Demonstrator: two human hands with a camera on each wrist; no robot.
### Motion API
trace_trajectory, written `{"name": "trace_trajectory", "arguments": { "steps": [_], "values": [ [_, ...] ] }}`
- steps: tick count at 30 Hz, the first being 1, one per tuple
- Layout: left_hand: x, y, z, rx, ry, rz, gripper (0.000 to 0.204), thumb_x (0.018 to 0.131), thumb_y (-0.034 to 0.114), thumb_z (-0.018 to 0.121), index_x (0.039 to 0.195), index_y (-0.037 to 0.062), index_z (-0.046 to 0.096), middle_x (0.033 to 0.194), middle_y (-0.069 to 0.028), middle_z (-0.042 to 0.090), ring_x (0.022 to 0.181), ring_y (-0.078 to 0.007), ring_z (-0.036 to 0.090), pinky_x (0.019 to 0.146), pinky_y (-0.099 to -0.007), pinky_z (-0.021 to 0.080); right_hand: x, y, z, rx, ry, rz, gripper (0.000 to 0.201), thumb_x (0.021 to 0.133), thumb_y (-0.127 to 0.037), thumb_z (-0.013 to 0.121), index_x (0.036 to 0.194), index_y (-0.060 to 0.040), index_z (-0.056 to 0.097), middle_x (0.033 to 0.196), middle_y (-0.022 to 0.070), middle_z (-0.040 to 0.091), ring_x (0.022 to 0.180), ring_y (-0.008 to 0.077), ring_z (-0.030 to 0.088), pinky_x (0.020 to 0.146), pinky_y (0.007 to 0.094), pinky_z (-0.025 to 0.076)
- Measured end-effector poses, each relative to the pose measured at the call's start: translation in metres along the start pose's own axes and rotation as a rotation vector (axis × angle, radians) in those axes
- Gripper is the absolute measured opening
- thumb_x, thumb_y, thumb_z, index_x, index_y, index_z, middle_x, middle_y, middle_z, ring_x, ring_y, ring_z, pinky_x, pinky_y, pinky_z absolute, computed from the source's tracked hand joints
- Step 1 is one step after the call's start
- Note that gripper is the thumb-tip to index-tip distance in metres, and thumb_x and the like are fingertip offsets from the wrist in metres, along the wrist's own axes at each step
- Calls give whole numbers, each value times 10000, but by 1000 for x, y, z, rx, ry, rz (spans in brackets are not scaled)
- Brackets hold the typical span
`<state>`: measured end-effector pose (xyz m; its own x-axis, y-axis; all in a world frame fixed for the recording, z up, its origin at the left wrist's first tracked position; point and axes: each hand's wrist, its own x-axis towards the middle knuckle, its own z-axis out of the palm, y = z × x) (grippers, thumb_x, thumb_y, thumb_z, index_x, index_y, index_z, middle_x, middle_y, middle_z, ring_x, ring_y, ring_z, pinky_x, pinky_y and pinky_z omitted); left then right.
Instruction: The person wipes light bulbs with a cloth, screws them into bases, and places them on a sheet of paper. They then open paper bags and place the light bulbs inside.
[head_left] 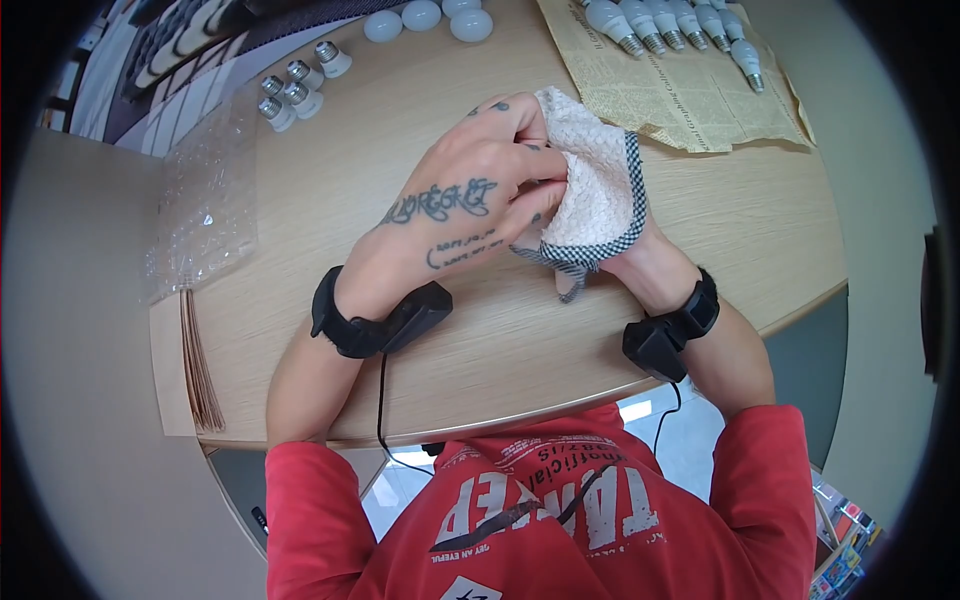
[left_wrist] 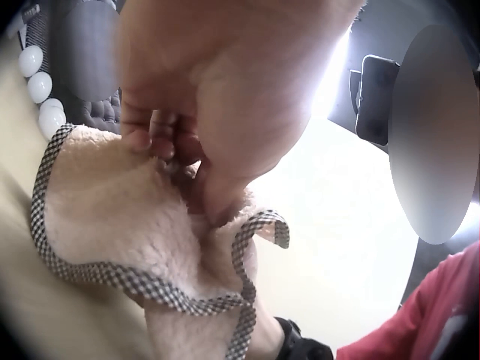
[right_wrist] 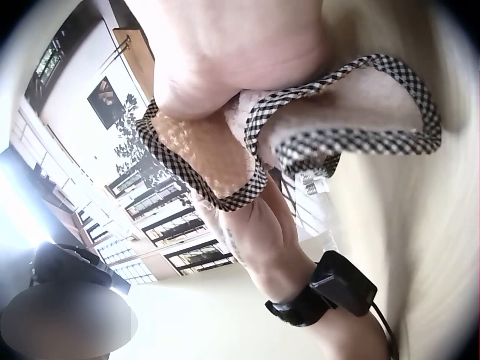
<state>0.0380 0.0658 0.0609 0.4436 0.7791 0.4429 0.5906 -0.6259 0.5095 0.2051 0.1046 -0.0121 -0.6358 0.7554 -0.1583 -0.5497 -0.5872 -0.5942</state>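
Observation:
A fluffy pale cloth (head_left: 590, 185) with a black-and-white checked border is gathered between both hands above the table. My tattooed left hand (head_left: 465, 185) comes in from the left, its fingers and thumb curled into the folds, pinching the cloth. From the opposite side, my right hand (right_wrist: 240, 52) grips the cloth from beneath; in the head view the fabric drapes over most of that hand. The left wrist view shows the left thumb and fingertips sunk into a fold near the cloth's middle. I cannot tell whether anything is wrapped inside.
Several metal-capped bulb bases (head_left: 300, 85) stand at the back left, near several white bulb domes (head_left: 383, 26). Whole light bulbs (head_left: 747, 65) lie on printed brown paper (head_left: 690, 115) at the back right. A clear plastic bag (head_left: 205, 200) and folded brown paper (head_left: 200, 370) lie at the left edge.

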Motion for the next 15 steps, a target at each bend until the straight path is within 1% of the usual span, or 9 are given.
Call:
{"name": "trace_trajectory", "arguments": {
  "steps": [1,4,7,10,12,14,15],
  "values": [
    [1,0,-1,4,-3,-3,139,732,34,719,851,-5,658,807,-77,458,742,-232,506,666,-355,427,-2,-1,3,8,48,-4,370,1039,-303,407,1214,-8,545,1077,113,653,913,208,691,771,336,607],
    [1,1,-2,3,6,14,144,724,37,729,843,-3,657,806,-76,459,743,-233,507,665,-356,430,-8,-2,8,-41,95,-81,365,1040,-304,409,1224,-17,540,1104,112,648,946,208,687,788,337,605],
    [2,1,-3,-2,16,43,144,727,45,735,840,1,659,805,-76,462,739,-231,509,663,-353,431,-8,0,5,-49,68,-66,370,1038,-311,416,1234,-22,540,1105,108,649,961,206,681,800,333,602],
    [2,-1,-3,-14,17,69,144,733,61,745,841,8,664,799,-76,463,730,-226,511,655,-348,433,-7,1,5,-85,82,-17,360,1038,-301,424,1246,-30,539,1114,106,642,985,205,672,811,333,597],
    [3,-2,-3,6,32,85,143,740,74,752,846,18,675,793,-73,465,726,-221,514,647,-344,435,-6,4,-1,149,-34,16,346,1037,-285,437,1252,-32,537,1123,106,635,988,205,669,813,335,594],
    [5,-2,-3,55,59,97,141,748,89,758,858,30,692,786,-70,469,724,-217,518,639,-339,438,-7,3,3,187,-59,3,340,1032,-274,460,1259,-32,534,1133,106,629,987,202,666,812,337,591],
    [5,-3,-4,65,73,100,143,750,92,759,868,36,701,785,-68,473,723,-214,520,639,-336,440,-8,1,10,107,-27,-27,341,1028,-272,475,1264,-32,531,1138,106,626,986,200,665,810,338,590]
  ]
}}
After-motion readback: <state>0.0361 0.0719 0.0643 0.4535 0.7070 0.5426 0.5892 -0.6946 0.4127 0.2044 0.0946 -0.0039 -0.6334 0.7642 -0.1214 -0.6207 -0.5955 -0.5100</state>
